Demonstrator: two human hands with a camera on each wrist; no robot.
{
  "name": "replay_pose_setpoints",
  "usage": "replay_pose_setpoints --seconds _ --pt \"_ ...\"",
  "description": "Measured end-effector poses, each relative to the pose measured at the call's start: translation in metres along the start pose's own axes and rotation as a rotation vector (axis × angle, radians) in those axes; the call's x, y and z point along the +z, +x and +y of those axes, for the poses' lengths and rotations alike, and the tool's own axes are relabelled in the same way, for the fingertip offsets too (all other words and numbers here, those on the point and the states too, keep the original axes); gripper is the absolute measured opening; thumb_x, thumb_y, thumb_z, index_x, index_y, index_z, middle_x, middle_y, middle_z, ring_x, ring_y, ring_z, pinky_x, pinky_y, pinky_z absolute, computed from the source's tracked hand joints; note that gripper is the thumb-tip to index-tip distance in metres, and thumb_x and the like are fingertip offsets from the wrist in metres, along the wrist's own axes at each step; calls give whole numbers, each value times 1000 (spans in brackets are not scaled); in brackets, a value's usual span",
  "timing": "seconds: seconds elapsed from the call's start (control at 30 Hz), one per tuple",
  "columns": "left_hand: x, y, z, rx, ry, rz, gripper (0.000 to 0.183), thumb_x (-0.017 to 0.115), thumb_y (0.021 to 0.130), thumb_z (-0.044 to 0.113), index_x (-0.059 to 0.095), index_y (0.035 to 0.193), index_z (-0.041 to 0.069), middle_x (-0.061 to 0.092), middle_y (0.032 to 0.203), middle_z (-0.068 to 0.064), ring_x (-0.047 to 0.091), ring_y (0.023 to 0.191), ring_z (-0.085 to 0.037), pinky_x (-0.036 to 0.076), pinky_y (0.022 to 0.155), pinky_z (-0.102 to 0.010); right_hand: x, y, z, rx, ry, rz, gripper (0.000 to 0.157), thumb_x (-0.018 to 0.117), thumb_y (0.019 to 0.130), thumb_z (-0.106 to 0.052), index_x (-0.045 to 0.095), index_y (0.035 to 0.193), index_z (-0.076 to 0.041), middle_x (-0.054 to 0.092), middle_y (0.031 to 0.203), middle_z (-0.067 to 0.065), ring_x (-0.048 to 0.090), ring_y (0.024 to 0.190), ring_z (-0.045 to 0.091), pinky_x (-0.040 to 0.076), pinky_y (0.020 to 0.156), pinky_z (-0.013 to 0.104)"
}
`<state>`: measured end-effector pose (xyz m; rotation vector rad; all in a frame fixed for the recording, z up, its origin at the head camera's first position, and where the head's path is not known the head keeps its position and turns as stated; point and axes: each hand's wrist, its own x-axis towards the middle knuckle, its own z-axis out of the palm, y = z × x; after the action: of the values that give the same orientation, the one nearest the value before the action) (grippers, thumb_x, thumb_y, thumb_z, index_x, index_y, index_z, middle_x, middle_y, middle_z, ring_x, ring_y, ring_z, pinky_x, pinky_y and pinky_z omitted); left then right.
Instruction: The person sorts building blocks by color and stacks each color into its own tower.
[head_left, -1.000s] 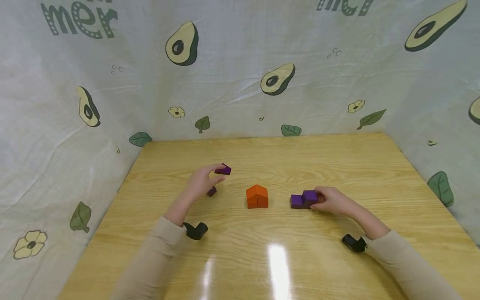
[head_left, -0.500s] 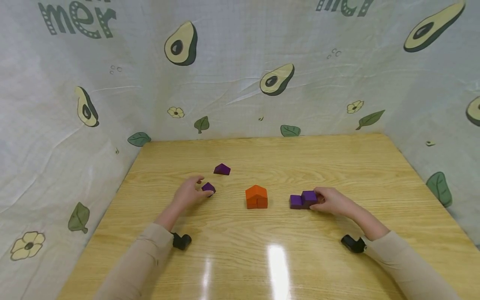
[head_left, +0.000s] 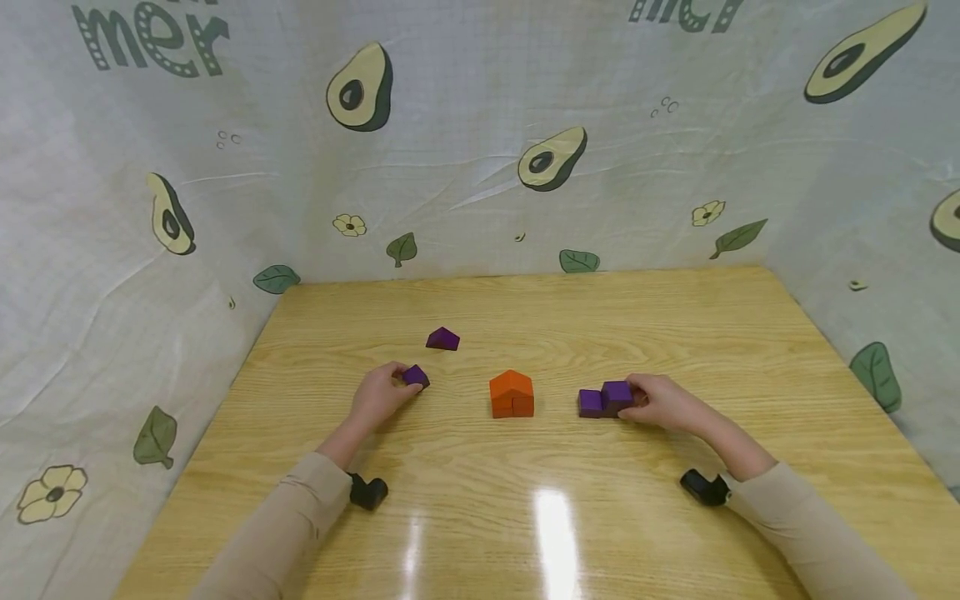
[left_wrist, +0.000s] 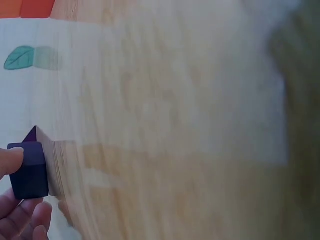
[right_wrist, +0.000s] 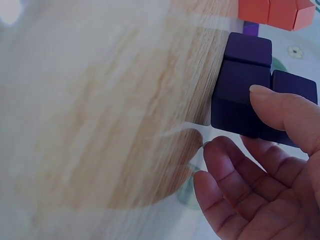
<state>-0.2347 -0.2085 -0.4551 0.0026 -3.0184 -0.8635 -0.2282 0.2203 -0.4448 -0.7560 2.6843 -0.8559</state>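
In the head view my left hand (head_left: 375, 397) pinches a small purple block (head_left: 416, 377) at the left of the table. The left wrist view shows the thumb on one side of that block and curled fingers below it. Just beyond lies a purple triangular block (head_left: 443, 339). Toward the right, my right hand (head_left: 663, 402) grips a taller purple block (head_left: 618, 395) between thumb and fingers. A lower purple block (head_left: 590, 403) stands against its left side. Another purple block (right_wrist: 295, 86) appears beside the thumb in the right wrist view, largely covered by it.
Between the hands stands a small orange block house (head_left: 512, 394) with a peaked top. The wooden table (head_left: 480, 500) meets a cloth printed with avocados (head_left: 450, 183) at the back and sides. Black wrist cameras (head_left: 367, 492) sit at both wrists.
My left hand has let go of the purple triangular block, moved back toward the near left and closed on the small purple block. My right hand stays put on its block.
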Motion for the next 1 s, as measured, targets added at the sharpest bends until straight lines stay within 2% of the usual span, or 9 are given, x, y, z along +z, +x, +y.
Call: replay_pose_setpoints --seconds 0.23,0.4,0.53,0.73,0.87,1.0 --pt "-5 1 3 -13 -39 10 39 63 72 32 56 101 7 58 92 -8 49 66 -16 38 56 -27 0 -1 0 7 0 -1 23 65 71 -21 49 79 -7 47 64 -3 39 54 7 33 48 21" --pt "-21 1 13 -10 -125 14 39 60 74 33 54 105 11 55 98 -5 51 68 -15 40 53 -26 0 0 1 3 1 -1 23 65 71 -22 48 78 -7 47 64 -3 39 54 7 33 47 21" --pt "-39 1 29 58 -168 60 42 59 74 36 54 108 12 54 101 -4 49 72 -17 40 54 -26 1 1 2 -8 -3 5 24 65 71 -23 48 77 -8 46 63 -4 38 53 6 32 47 21" --pt "-60 -1 64 169 -192 106 47 57 73 44 53 110 15 54 101 -1 48 80 -17 41 59 -28 1 0 1 -9 -11 8 25 66 71 -23 45 74 -9 42 59 -4 35 51 6 30 46 20" --pt "-63 -6 89 267 -197 125 45 57 74 41 54 110 14 56 98 -2 51 79 -18 43 59 -27 0 0 1 -7 -3 7 25 65 71 -23 46 74 -8 42 60 -3 35 51 6 29 46 21" --pt "-57 -16 117 373 -242 127 41 62 73 30 55 108 10 55 95 -4 52 75 -18 44 59 -25 0 -1 0 -5 1 5 25 65 71 -23 45 74 -8 41 59 -3 34 51 7 29 45 21"
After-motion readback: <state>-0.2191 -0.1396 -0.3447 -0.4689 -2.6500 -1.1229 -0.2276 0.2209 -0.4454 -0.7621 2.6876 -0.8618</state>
